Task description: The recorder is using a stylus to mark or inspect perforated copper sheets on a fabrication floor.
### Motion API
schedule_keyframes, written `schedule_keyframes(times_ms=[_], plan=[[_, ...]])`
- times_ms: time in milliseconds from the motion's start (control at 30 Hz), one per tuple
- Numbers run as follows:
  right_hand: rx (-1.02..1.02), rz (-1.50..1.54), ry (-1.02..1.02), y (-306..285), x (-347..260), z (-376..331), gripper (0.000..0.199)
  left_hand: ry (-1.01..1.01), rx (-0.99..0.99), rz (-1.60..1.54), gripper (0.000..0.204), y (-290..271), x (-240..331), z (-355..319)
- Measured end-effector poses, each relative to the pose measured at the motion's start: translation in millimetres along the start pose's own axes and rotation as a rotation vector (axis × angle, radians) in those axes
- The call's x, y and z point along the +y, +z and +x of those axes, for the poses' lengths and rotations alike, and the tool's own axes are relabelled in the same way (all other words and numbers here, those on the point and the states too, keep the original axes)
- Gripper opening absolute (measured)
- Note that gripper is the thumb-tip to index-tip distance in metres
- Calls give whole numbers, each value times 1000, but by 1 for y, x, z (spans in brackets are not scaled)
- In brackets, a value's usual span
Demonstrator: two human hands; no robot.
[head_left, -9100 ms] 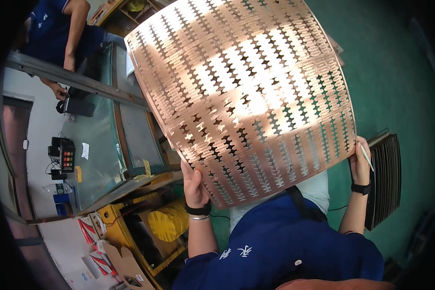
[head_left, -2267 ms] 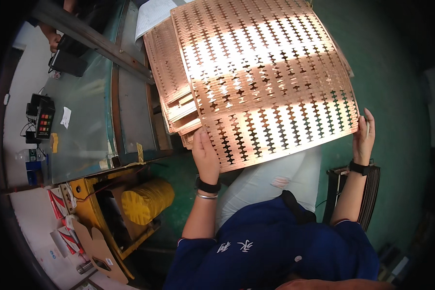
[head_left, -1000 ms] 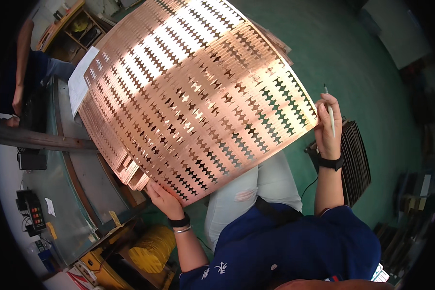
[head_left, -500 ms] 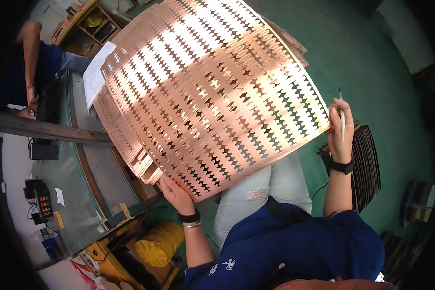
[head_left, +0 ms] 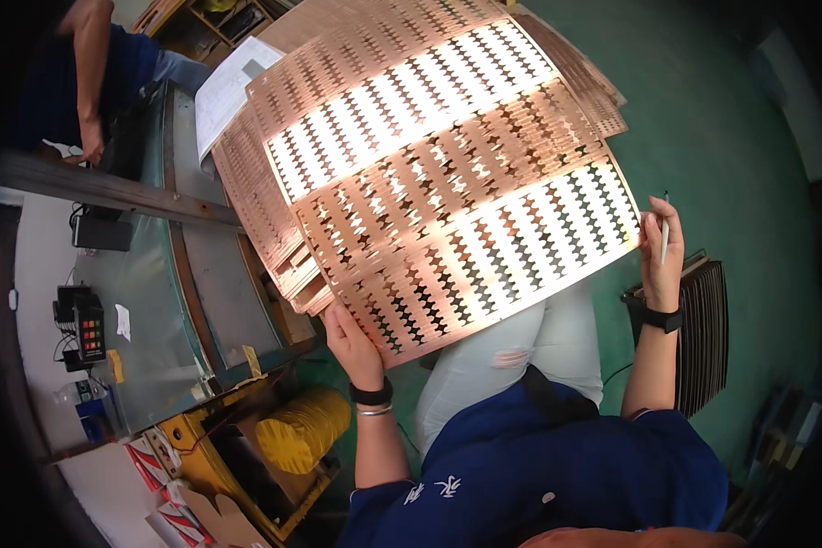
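A large copper-coloured sheet (head_left: 380,212), punched with rows of small star-like holes, is held between my two hands. My left hand (head_left: 354,351) grips its near left corner, thumb side at the edge; the fingers beneath are partly hidden. My right hand (head_left: 663,260) pinches the right corner and also carries a thin pale pen-like tool (head_left: 665,239), pointing up between the fingers. The sheet slants above a stack of similar copper sheets (head_left: 251,187), whose left edges and far right corner show. Bright bands of glare cross the held sheet.
White paper (head_left: 224,100) lies beside the stack. A glass-topped bench (head_left: 155,301) with a metal bar (head_left: 119,194) stands left, near another person's arm (head_left: 91,73). A yellow wrapped roll (head_left: 303,429) sits below it. Dark slatted panels (head_left: 703,338) stand on the green floor at right.
The view has shifted, so the bench and stack appear farther right. The held sheet's tilt differs, and the glare bands on it have moved. Both hands keep their grip.
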State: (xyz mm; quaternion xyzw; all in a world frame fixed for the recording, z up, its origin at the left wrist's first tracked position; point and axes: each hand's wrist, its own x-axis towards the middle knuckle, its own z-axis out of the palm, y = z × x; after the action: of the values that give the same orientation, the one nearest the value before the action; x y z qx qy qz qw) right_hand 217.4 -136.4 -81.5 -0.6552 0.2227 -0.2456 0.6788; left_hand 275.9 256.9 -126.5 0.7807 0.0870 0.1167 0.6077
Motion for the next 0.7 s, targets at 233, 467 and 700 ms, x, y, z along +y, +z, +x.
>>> schedule_keyframes(times_ms=[233,467,700], plan=[[-42,-36,84,-4,20,6,24,-15,-25,-53,27,-3,0,2],[-150,-111,184,-7,22,20,27,-112,-41,-200,24,-7,0,0],[-248,-283,193,15,9,72,35,-251,-29,-419,27,-4,9,-3]])
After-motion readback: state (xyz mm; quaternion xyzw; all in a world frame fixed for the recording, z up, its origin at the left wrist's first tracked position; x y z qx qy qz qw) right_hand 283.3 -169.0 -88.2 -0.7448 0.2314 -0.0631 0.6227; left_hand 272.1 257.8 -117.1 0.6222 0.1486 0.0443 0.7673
